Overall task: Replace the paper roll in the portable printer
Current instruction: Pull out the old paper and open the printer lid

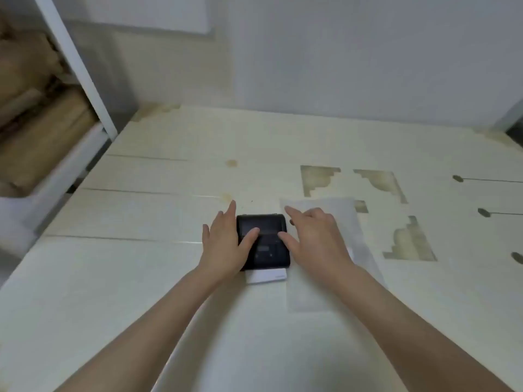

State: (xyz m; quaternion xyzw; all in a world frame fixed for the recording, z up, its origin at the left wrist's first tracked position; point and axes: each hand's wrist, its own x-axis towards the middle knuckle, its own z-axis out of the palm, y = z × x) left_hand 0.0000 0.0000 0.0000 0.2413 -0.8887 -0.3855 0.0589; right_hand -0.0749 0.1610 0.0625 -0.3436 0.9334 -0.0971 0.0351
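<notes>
My two bare forearms reaching forward side by side, my left hand flat with thumb angled toward my right hand, its fingers spread, palm down, nothing gripped

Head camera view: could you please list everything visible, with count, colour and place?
Printer: one, black, centre of the table, under both thumbs.
Paper strip: one, white, sticking out at the printer's near edge.
Translucent sheet: one, whitish, on the table right of the printer, under the right hand.
Table: one, cream with brownish stains, filling the view.
Shelving: white frame, brown bundles, far left.
Wall: pale grey, behind.
Left hand: open, at the printer's left side.
Right hand: open, at its right side.
</notes>
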